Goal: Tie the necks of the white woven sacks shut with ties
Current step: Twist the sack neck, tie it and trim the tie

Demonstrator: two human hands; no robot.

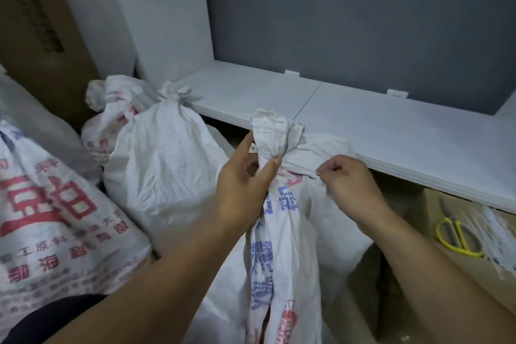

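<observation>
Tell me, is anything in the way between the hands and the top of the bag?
No, nothing visible. The left hand grips the bag's bunched neck, and the right hand pinches what looks like a thin tie beside it. The scissors lie far off to the right.

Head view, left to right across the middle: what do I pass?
Red-printed sack → tied plain sack → left hand gripping the blue-printed sack's neck → right hand pinching the tie → yellow scissors → bundle of ties.
</observation>
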